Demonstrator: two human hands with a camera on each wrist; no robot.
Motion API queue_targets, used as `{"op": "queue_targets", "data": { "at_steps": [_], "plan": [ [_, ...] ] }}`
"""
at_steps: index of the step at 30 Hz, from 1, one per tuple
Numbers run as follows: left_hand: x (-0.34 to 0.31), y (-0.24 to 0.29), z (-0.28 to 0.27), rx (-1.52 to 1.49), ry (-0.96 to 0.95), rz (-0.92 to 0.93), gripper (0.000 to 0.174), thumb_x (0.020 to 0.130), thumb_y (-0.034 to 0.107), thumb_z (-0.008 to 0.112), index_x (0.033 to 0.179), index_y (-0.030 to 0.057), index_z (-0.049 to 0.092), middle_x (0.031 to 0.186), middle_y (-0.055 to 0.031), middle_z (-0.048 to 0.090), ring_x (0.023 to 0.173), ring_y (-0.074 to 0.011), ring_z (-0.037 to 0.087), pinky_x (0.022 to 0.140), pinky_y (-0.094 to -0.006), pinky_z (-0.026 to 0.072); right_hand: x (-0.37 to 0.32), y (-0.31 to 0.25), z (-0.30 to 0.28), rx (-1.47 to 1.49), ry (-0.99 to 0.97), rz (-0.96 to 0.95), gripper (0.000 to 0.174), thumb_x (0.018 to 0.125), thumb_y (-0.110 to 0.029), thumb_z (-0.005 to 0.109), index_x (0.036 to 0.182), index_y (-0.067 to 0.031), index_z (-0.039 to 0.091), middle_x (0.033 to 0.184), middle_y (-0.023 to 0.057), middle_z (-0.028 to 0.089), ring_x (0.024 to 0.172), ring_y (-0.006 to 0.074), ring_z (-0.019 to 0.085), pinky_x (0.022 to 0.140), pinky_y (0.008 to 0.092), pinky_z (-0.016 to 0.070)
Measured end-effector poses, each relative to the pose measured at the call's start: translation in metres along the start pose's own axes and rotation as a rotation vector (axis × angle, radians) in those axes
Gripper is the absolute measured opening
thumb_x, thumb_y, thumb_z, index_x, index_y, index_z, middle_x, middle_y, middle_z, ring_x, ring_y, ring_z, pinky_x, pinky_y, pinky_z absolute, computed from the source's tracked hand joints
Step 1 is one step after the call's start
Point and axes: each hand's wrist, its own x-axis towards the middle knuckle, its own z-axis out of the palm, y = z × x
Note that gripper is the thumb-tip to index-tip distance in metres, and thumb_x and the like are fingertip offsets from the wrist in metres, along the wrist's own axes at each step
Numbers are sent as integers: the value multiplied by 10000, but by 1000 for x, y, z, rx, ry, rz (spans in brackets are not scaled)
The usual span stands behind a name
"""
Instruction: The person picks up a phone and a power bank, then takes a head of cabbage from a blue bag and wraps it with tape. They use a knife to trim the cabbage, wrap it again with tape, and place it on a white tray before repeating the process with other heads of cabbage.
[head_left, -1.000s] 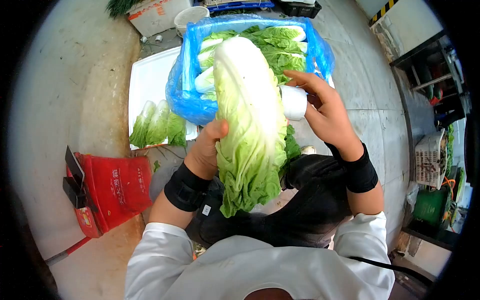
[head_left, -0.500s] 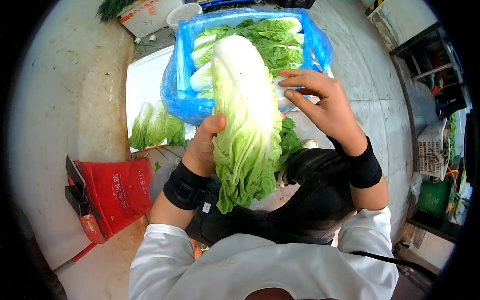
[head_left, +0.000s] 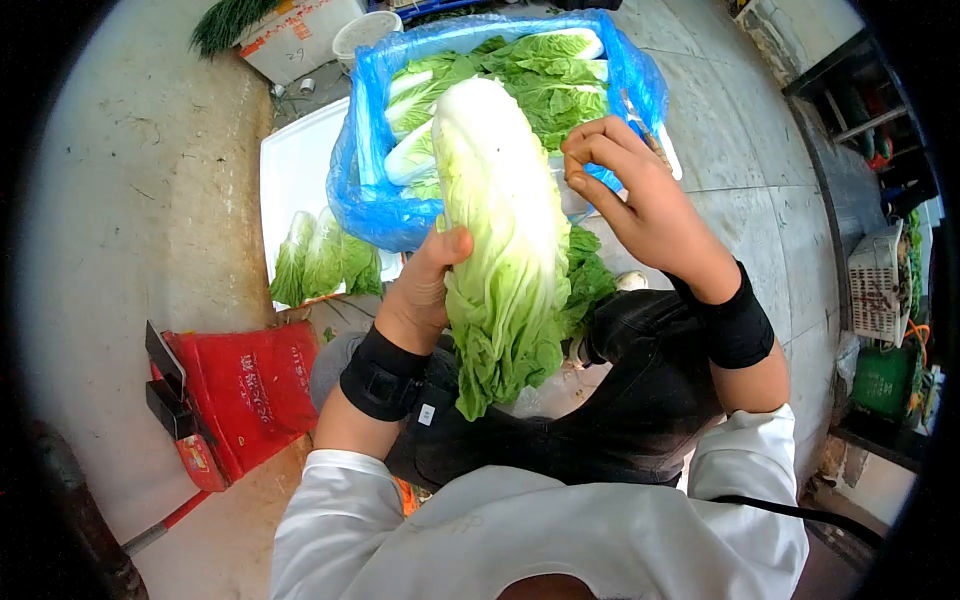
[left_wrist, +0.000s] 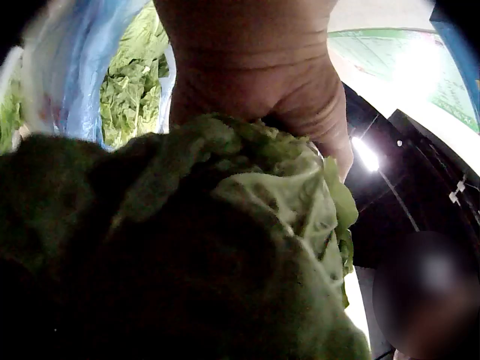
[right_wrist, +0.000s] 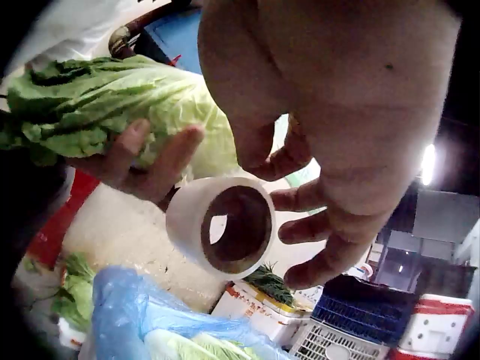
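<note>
The left hand [head_left: 424, 281] grips the long, pale-green leafy cabbage [head_left: 505, 215], lying near to far. The white, ring-shaped tape roll [right_wrist: 185, 223] sits between cabbage and right hand [head_left: 648, 200], whose grasp I cannot tell.

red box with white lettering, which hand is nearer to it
Left: the left hand holds a cabbage up and right of the red box; the right hand is farther across, beyond that cabbage.
</note>
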Motion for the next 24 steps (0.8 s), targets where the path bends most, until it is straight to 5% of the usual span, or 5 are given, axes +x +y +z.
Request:
{"op": "queue_targets", "data": {
  "at_steps": [3,6,15,18,24],
  "plan": [
    [3,1,-3,-15,14,-11,893,837,462,741,1494,-10,363,1368,-211,576,1212,-323,618,1023,-431,523,-1,4,-4,216,-67,47,169,961,-83,632,1120,-24,624,1208,123,590,1126,270,586,898,348,504],
    [8,3,2,72,85,19,1112,791,688,658,1569,12,241,1384,-254,545,1203,-317,618,984,-438,551,0,8,-7,482,13,196,279,998,-133,607,1270,-70,619,1368,95,541,1268,241,539,1008,375,496],
    [3,5,6,72,45,47,1122,760,649,720,1559,13,255,1423,-216,516,1236,-330,601,968,-479,561,1,7,7,100,35,50,204,875,-135,739,1067,-66,737,1186,137,651,1064,312,647,897,369,528],
    [0,2,1,-19,33,15,971,780,477,796,1491,-18,356,1365,-211,568,1190,-315,627,994,-432,542,1,6,7,33,40,40,181,847,-110,748,1017,-50,741,1128,139,667,1033,328,646,863,380,527],
    [-2,0,6,72,28,-20,989,752,466,829,1477,-24,369,1346,-174,574,1187,-289,624,992,-413,536,1,5,4,46,-28,86,89,853,-63,746,926,-23,715,1083,101,642,1014,277,645,854,354,520]
  ]
}}
